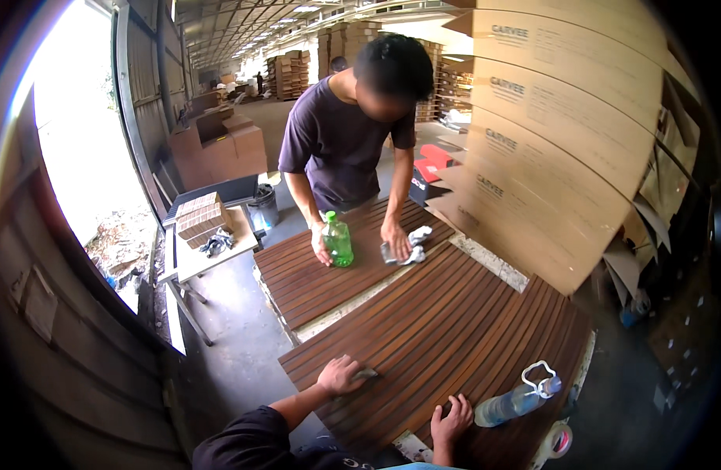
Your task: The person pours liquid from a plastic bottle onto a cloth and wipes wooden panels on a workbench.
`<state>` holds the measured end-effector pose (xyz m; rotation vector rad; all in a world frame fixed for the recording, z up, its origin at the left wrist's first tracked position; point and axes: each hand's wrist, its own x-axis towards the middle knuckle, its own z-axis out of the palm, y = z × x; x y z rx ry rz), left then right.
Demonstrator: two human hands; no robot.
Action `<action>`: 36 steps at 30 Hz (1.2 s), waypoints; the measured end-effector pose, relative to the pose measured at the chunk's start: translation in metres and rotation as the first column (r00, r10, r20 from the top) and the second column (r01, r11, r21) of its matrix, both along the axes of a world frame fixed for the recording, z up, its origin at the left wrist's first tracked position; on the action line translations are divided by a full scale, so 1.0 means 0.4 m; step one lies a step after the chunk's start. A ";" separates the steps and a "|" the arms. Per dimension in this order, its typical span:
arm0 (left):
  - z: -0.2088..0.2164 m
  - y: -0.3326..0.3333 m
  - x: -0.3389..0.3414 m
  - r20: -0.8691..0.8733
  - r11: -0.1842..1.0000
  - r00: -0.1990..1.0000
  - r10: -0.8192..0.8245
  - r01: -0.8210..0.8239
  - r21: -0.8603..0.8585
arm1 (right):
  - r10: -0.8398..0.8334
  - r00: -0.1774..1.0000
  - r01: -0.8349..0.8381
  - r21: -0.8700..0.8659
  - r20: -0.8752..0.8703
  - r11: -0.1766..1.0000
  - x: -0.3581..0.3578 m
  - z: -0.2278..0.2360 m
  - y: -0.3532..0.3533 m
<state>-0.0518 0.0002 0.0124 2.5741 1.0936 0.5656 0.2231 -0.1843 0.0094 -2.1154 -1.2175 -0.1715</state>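
In front of me lies a dark brown slatted wooden panel (446, 313). My left hand (341, 375) rests on its left part, fingers curled over a small, flat greyish piece (366, 374) that I cannot make out. On the near edge lies my right hand (452, 421), palm down with fingers spread, holding nothing that I can see. Just right of it, a clear plastic bottle (507, 408) with a white loop handle lies tilted on the slats. Across from me, a co-worker holds a green bottle (338, 243) and presses a white cloth (411, 249) on a second slatted panel (309, 286).
A roll of tape (560, 440) sits at the near right corner. Tall stacked cardboard boxes (548, 133) stand beyond the panels' right side. At the left, a small table (211, 262) bears a bundle of wooden pieces (203, 219), with a bucket (263, 207) beside it.
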 end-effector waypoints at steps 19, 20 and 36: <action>0.031 -0.019 -0.023 0.045 0.999 0.998 0.041 -0.040 -0.011 | 0.052 0.999 -0.052 0.019 0.014 0.998 0.001 -0.036 -0.007; 0.030 -0.018 -0.023 0.048 0.999 0.998 0.033 -0.033 -0.009 | 0.053 0.999 -0.053 0.017 0.009 0.998 -0.004 -0.033 -0.010; -0.005 -0.005 0.013 0.099 0.993 0.995 0.014 -0.026 0.115 | 0.009 1.000 -0.009 -0.028 0.011 1.000 0.047 0.018 0.030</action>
